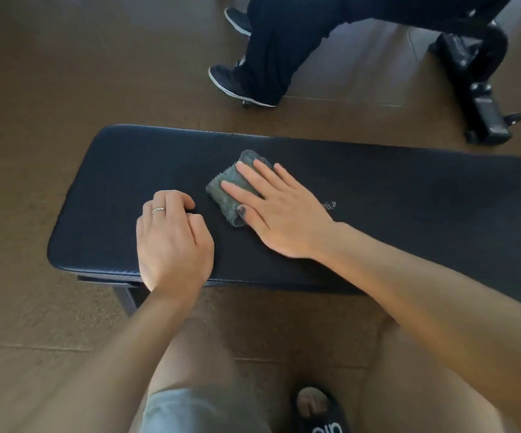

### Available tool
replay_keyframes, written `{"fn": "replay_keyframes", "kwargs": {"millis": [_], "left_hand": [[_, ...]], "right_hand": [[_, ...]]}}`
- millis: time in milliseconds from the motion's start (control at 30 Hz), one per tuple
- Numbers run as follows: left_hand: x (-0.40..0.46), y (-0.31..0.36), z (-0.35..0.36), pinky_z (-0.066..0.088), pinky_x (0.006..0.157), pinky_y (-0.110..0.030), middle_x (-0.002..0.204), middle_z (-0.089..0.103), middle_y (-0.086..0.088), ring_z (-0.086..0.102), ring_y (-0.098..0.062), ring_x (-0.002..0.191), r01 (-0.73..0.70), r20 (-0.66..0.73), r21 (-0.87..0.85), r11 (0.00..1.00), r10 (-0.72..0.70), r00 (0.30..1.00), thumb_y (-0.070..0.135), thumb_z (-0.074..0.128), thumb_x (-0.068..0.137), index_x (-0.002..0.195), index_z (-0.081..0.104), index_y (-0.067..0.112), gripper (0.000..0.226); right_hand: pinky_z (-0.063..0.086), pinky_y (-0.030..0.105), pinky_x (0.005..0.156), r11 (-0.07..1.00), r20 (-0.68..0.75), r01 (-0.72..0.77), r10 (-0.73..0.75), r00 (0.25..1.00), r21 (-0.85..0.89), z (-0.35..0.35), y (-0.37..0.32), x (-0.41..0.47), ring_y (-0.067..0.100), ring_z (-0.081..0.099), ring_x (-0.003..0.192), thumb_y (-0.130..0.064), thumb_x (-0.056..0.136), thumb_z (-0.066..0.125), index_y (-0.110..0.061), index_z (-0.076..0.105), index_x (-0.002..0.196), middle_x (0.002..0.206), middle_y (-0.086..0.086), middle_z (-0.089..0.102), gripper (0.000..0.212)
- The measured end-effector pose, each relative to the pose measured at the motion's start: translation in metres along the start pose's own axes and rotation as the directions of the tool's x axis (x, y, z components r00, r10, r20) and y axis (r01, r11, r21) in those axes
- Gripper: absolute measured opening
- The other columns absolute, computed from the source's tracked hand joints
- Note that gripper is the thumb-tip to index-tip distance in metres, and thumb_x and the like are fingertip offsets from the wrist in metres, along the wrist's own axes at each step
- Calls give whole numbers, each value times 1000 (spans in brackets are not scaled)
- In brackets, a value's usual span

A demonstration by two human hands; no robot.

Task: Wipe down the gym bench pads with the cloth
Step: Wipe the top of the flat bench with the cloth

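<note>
A long black bench pad (409, 195) runs across the middle of the view, its rounded left end near the left side. A small grey-green cloth (226, 190) lies folded on the pad, left of centre. My right hand (279, 210) lies flat on the cloth with straight fingers and presses it to the pad. My left hand (173, 239) rests on the pad just left of the cloth, fingers curled under and holding nothing; it wears a ring.
Another person's legs in dark trousers and dark shoes (237, 85) stand on the brown floor behind the bench. A black machine base (484, 117) sits at the back right. The bench's metal leg (126, 296) shows below the pad. My own sandalled foot (317, 410) is near the bottom edge.
</note>
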State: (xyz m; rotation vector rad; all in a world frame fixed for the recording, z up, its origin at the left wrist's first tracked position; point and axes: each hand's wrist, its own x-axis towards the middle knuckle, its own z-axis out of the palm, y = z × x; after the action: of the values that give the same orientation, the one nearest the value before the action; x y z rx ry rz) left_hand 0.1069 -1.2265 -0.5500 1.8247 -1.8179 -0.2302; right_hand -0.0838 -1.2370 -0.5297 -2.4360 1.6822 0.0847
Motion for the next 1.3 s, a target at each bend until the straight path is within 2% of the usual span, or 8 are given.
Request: {"fn": "replay_keyframes", "kwargs": {"millis": [233,367,467,567,800,1133,1200,1300], "left_hand": [[0,-6,-13,43,91,-45,113,62,-10,57,-31,101,-46,-50,25,999,47,998,12,45,94,113,57,7,23],[5,-40,-42,31,114,-50,144,52,-15,48,-37,133,226,-76,199,954,-215,974,18,51,96,145,43,13,50],[16,-70,-62,22,121,-46,163,32,-13,29,-33,150,611,32,-60,789,-610,792,33,48,104,161,25,16,63],[27,-80,-66,34,105,-37,155,46,-10,44,-31,140,773,132,-246,585,-770,625,41,42,106,154,41,14,55],[26,-82,-73,35,108,-40,148,52,-6,50,-29,131,817,167,-321,480,-820,547,45,37,104,142,55,18,50],[24,-94,-70,35,86,-37,115,51,2,43,-17,109,763,256,-373,528,-732,632,39,30,105,108,51,24,26],[19,-102,-71,44,97,-37,121,62,1,57,-18,109,755,286,-472,456,-731,620,48,32,102,113,58,22,38],[17,-115,-76,53,85,-25,114,76,-1,72,-13,102,741,430,-590,320,-653,624,47,24,109,114,69,20,53]], "right_hand": [[0,45,129,996,-65,-51,55,996,67,-3,-1,80,31,-1,159,-43,110,16,-34,14,164,173,6,1,54],[7,47,129,980,-64,192,-189,980,41,12,-29,-4,31,4,159,-46,107,14,-33,20,163,172,6,9,57],[10,47,128,958,-26,282,-281,959,49,17,-30,-26,30,5,159,-46,106,12,-34,21,163,172,5,10,58],[11,48,128,949,-42,309,-307,951,55,13,-29,3,32,9,158,-47,104,9,-32,25,162,171,9,14,62],[-1,49,128,962,-53,256,-252,966,96,9,-69,51,37,-1,158,-43,108,21,-32,22,163,172,14,5,56],[2,48,129,886,-28,463,-462,886,14,17,-90,14,36,3,158,-52,108,12,-38,18,162,172,10,9,57],[1,49,128,869,-52,495,-494,868,8,18,-118,41,37,2,158,-50,109,16,-38,19,162,172,12,9,55],[3,51,127,860,-63,509,-510,858,-31,20,-145,66,39,4,157,-48,109,24,-39,22,161,171,14,10,53]]}}
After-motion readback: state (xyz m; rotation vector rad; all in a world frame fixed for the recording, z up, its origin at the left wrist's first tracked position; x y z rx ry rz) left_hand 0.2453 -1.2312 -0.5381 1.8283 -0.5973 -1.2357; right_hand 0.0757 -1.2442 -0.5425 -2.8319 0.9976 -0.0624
